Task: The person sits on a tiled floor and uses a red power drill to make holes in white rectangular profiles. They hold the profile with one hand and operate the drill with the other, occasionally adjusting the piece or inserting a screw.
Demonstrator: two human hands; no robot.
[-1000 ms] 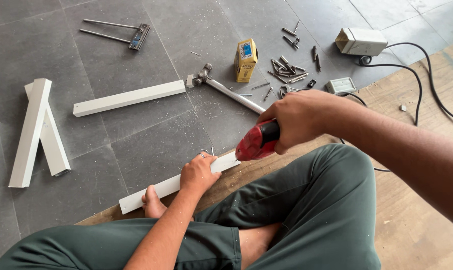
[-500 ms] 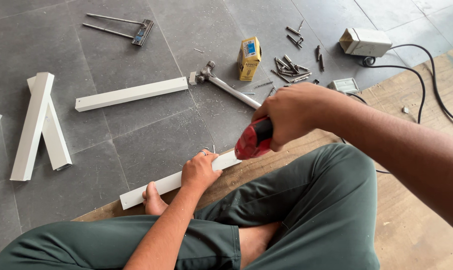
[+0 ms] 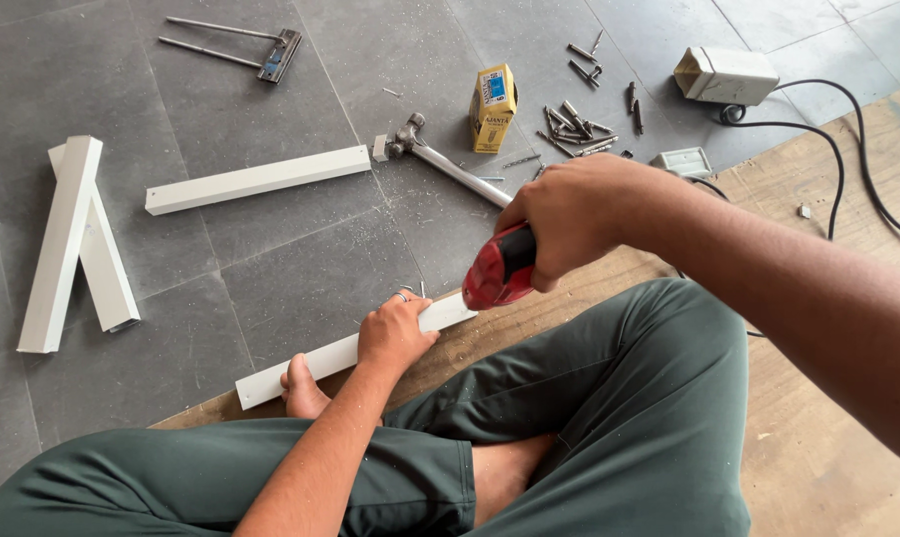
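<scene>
I sit cross-legged on the floor. My left hand (image 3: pixel 396 331) presses down on a long white strip (image 3: pixel 316 360) that lies along the edge of a wooden board (image 3: pixel 569 288); a bare toe rests against the strip too. My right hand (image 3: pixel 574 214) grips a red power tool (image 3: pixel 499 267), its nose pointing down at the strip's right end beside my left hand. The tool's tip is hidden.
On the grey tiles lie a white bar (image 3: pixel 256 179), two crossed white bars (image 3: pixel 77 239), a hammer (image 3: pixel 440 159), a yellow box (image 3: pixel 493 107), several loose screws (image 3: pixel 579 124), a metal bracket (image 3: pixel 241 45), a grey adapter (image 3: pixel 725 75) with black cable (image 3: pixel 857 149).
My right hand with the red tool has shifted slightly up and left over the strip's end. My left hand stays pressed on the strip.
</scene>
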